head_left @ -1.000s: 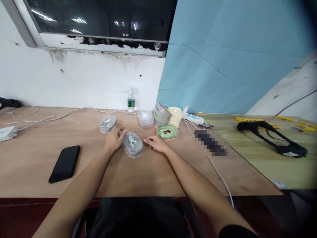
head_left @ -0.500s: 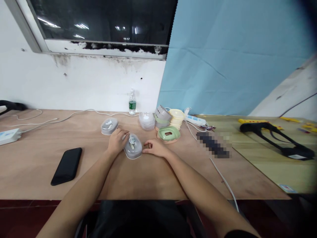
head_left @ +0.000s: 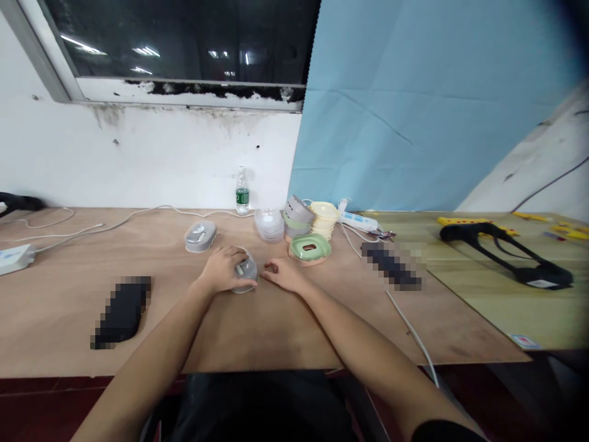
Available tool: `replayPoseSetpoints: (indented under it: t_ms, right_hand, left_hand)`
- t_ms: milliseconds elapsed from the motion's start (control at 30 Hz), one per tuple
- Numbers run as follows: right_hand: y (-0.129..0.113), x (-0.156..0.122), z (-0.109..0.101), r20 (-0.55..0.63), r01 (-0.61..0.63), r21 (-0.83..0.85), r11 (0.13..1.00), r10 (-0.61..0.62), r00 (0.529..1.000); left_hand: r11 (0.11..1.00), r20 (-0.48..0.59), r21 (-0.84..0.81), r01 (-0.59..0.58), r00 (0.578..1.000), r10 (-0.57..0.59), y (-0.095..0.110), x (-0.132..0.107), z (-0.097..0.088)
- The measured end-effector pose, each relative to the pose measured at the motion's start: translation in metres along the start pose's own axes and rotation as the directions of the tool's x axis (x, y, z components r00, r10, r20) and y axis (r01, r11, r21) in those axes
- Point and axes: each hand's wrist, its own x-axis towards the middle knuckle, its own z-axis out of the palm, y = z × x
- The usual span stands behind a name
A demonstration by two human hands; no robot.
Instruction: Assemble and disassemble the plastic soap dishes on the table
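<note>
My left hand (head_left: 223, 268) lies over a grey soap dish with a clear lid (head_left: 248, 270), thumb along its near side and fingers across its top. The hand covers much of the dish, which sits on the table. My right hand (head_left: 284, 274) rests on the table just right of the dish, fingers loosely curled, thumb a little apart, with nothing visible in them. A second lidded grey soap dish (head_left: 200, 237) stands behind my left hand. Beyond my right hand is a green soap dish (head_left: 310, 247) on a pinkish piece.
Clear lids (head_left: 269, 226), grey and green trays (head_left: 298, 215) and cream trays (head_left: 324, 220) stand stacked at the back. A water bottle (head_left: 242, 195) is by the wall. A blurred dark object (head_left: 122, 312) lies left, another (head_left: 391, 266) right. A white cable (head_left: 414, 331) crosses the right side.
My left hand has moved right and spread over the grey soap dish, covering more of it. The right hand stays nearly in place. The whole view has shifted slightly.
</note>
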Motion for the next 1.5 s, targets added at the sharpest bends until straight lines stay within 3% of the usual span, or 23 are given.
replayPoseSetpoints:
  t_ms: [133, 267, 367, 500, 667, 733, 833, 1000, 1167, 1300, 1500]
  right_hand:
    - [-0.001, -0.001, -0.003, -0.002, 0.000, 0.007, 1.000, 0.000, 1.000]
    - [-0.001, -0.001, -0.005, 0.005, 0.001, 0.018, 1.000, -0.001, 1.000]
    - [0.000, -0.001, -0.005, 0.018, 0.003, 0.025, 1.000, -0.003, 1.000]
    - [0.000, -0.001, -0.005, 0.030, 0.006, 0.026, 1.000, -0.006, 1.000]
    - [-0.001, -0.002, -0.007, 0.044, 0.007, 0.011, 1.000, -0.007, 0.999]
    - [-0.002, -0.002, -0.007, 0.051, -0.005, 0.009, 1.000, 0.005, 0.999]
    - [-0.003, -0.003, -0.007, 0.054, -0.013, -0.004, 1.000, 0.014, 0.998]
    - [-0.005, -0.002, -0.008, 0.036, -0.014, 0.018, 1.000, 0.014, 0.999]
    - [-0.007, -0.002, -0.018, -0.137, 0.009, 0.079, 0.997, 0.002, 0.991]
    - [0.005, -0.002, -0.035, -0.420, 0.019, 0.086, 0.996, 0.019, 0.907]
    - [0.062, -0.001, -0.062, -0.731, -0.092, 0.157, 0.983, 0.178, 0.659]
  left_hand:
    - [0.995, 0.005, -0.080, 0.055, 0.998, -0.055, -0.020, -0.007, 0.002]
    - [0.977, -0.014, 0.010, 0.211, 0.977, -0.211, -0.049, -0.016, 0.002]
    - [0.926, -0.065, 0.098, 0.366, 0.930, -0.361, -0.066, -0.022, 0.001]
    - [0.873, -0.114, 0.161, 0.460, 0.888, -0.446, -0.080, -0.028, 0.003]
    - [0.741, -0.138, 0.130, 0.659, 0.752, -0.645, -0.097, -0.035, 0.011]
    - [0.737, -0.128, 0.109, 0.667, 0.745, -0.655, -0.104, -0.036, 0.016]
    - [0.771, -0.166, 0.093, 0.630, 0.773, -0.612, -0.111, -0.033, 0.022]
    - [0.781, -0.188, 0.046, 0.623, 0.773, -0.606, -0.107, -0.019, 0.031]
    - [0.751, -0.185, -0.005, 0.661, 0.737, -0.650, -0.102, -0.005, 0.038]
    - [0.748, -0.187, 0.008, 0.664, 0.735, -0.651, -0.099, 0.000, 0.038]
    - [0.758, -0.244, 0.141, 0.637, 0.764, -0.597, -0.075, -0.006, 0.029]
